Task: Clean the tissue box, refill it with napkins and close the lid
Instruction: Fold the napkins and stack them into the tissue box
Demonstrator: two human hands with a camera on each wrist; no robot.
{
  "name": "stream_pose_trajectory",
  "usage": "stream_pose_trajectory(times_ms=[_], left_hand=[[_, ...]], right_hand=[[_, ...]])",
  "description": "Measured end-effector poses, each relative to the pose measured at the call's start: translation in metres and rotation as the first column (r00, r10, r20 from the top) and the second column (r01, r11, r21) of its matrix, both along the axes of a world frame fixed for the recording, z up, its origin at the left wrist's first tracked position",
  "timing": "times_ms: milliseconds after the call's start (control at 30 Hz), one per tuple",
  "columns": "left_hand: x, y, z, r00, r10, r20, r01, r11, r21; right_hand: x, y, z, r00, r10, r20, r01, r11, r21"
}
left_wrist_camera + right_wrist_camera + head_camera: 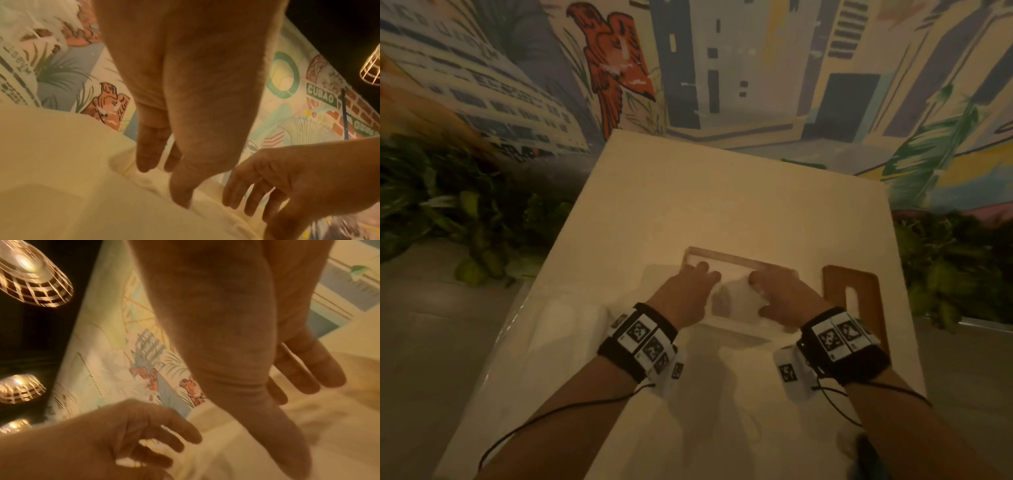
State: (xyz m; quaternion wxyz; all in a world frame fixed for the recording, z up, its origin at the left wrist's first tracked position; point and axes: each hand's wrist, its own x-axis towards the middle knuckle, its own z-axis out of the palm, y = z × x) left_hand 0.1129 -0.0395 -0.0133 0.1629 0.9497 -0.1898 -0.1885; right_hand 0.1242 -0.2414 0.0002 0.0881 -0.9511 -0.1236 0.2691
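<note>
Both grips, left hand [686, 289] and right hand [784, 297], press flat-fingered on napkins [736, 301] in the tissue box [726, 255]. Refilling seems in hand; next, the lid [854, 294] beside it needs fitting.

A white bench [722, 205] stands against a painted mural [756, 68] showing an orange bird [616, 65] and pale buildings. Green plants [448, 205] line the floor on either side of the bench. Wire-cage lamps [30, 272] glow against a dark ceiling in the right wrist view.

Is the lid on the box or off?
Off. The wooden lid lies flat beside the open tissue box, where both hands press the napkins.
</note>
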Motion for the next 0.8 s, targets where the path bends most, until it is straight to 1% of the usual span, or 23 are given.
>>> stream_pose_trajectory(times_ms=[67,133,200,267,333,400,433,467,500,567,600,633,700,767,800], left_hand=[[-0.017,0.013,0.013,0.997,0.068,0.047,-0.062,0.991,-0.122],[-0.043,0.032,0.022,0.978,0.180,0.106,-0.152,0.960,-0.236],[-0.074,0.056,0.026,0.940,0.306,0.154,-0.252,0.922,-0.294],[-0.110,0.082,0.019,0.877,0.452,0.162,-0.386,0.864,-0.323],[-0.146,0.108,0.006,0.794,0.590,0.146,-0.536,0.793,-0.290],[-0.179,0.129,-0.008,0.718,0.688,0.105,-0.669,0.724,-0.169],[-0.192,0.137,-0.013,0.694,0.715,0.083,-0.707,0.699,-0.105],[-0.203,0.143,-0.016,0.685,0.726,0.056,-0.725,0.688,-0.038],[-0.211,0.149,-0.017,0.694,0.719,0.020,-0.719,0.693,0.041],[-0.220,0.158,-0.018,0.740,0.671,-0.046,-0.654,0.734,0.184],[-0.221,0.161,-0.019,0.765,0.640,-0.073,-0.613,0.758,0.223],[-0.221,0.164,-0.021,0.784,0.613,-0.099,-0.578,0.779,0.245],[-0.220,0.169,-0.023,0.802,0.579,-0.144,-0.535,0.805,0.257],[-0.218,0.172,-0.026,0.801,0.569,-0.186,-0.517,0.814,0.266],[-0.217,0.173,-0.027,0.800,0.565,-0.202,-0.508,0.817,0.271]], right_hand=[[0.002,0.012,0.014,0.994,0.031,0.103,-0.035,0.999,0.031],[0.000,0.037,0.029,0.980,0.047,0.195,-0.085,0.978,0.190],[-0.007,0.070,0.041,0.969,0.078,0.234,-0.162,0.917,0.365],[-0.014,0.108,0.045,0.958,0.124,0.260,-0.239,0.847,0.475],[-0.021,0.147,0.039,0.948,0.184,0.261,-0.299,0.796,0.527],[-0.025,0.187,0.028,0.932,0.262,0.251,-0.359,0.763,0.537],[-0.027,0.207,0.021,0.923,0.299,0.244,-0.385,0.754,0.532],[-0.028,0.226,0.013,0.916,0.332,0.224,-0.400,0.757,0.516],[-0.028,0.245,0.005,0.911,0.367,0.186,-0.410,0.774,0.483],[-0.028,0.277,-0.010,0.891,0.448,0.077,-0.445,0.822,0.355],[-0.028,0.290,-0.016,0.875,0.483,0.033,-0.472,0.836,0.279],[-0.029,0.301,-0.021,0.858,0.513,0.009,-0.504,0.839,0.206],[-0.031,0.318,-0.027,0.825,0.565,0.020,-0.565,0.823,0.060],[-0.033,0.328,-0.034,0.800,0.598,0.049,-0.594,0.801,-0.072],[-0.034,0.331,-0.038,0.802,0.595,0.050,-0.587,0.801,-0.118]])
